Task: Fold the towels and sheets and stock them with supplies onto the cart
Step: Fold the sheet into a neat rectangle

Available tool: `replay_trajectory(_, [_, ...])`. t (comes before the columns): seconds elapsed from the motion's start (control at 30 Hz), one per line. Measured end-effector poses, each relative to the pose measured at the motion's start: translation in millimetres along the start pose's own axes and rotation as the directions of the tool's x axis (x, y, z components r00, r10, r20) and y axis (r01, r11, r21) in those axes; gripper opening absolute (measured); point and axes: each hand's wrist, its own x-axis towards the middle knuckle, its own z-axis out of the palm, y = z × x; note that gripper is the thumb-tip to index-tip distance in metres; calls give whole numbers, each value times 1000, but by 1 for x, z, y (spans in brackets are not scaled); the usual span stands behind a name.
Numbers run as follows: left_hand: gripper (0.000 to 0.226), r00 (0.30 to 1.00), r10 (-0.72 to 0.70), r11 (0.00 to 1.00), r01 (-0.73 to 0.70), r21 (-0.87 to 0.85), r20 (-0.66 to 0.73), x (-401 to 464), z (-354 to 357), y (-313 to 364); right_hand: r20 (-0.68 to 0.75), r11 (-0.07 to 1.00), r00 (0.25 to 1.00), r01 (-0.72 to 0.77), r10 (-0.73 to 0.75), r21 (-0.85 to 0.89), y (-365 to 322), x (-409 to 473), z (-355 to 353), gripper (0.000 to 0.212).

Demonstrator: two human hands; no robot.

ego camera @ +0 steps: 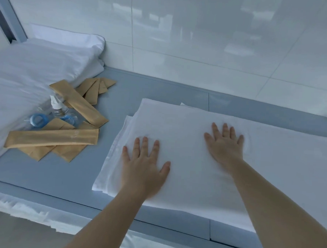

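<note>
Head view: the left hand (144, 167) and the right hand (225, 144) both lie flat with fingers spread, pressing down on the folded white sheet (196, 129). Neither hand grips anything. The sheet rests on the smooth grey-blue shelf (141, 88), with its layered edges showing on the left.

If the hands slide too hard, the soft cloth could bunch up or the layers could slip apart. It could also push toward the brown paper packets (52, 138) and the 2 clear plastic bottles (57, 108) nearby. A puffy white linen pile (29, 65) sits at the far left, by the shiny tiled wall (220, 41).
</note>
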Motion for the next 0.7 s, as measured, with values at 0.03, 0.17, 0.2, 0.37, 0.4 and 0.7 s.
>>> replay_trajectory(0.03, [79, 1000, -3, 1000, 3, 8, 9, 0, 0, 0, 5, 1000, 1000, 19, -19, 13, -11, -16, 4, 66])
replay_trajectory(0.17, [75, 1000, -4, 999, 3, 32, 26, -1, -4, 1, 27, 967, 967, 252, -252, 25, -50, -81, 21, 74])
replay_trajectory(0.2, [74, 1000, 1, 999, -2, 35, 31, -1, -5, 1, 40, 960, 959, 281, -281, 18, -42, -91, 21, 75])
replay_trajectory(0.37, [68, 998, 23, 999, -26, 42, 65, -3, -11, 1, 26, 996, 997, 72, -70, -57, 76, -119, 12, 69])
replay_trajectory(0.4, [66, 997, 26, 998, -30, 46, 69, -4, -12, 2, 28, 998, 1000, 3, -1, -60, 100, -126, 11, 69])
replay_trajectory(0.7, [57, 991, -49, 998, 42, 56, 121, -41, -17, 68, 56, 974, 972, -227, 227, -10, 149, -169, 14, 70])
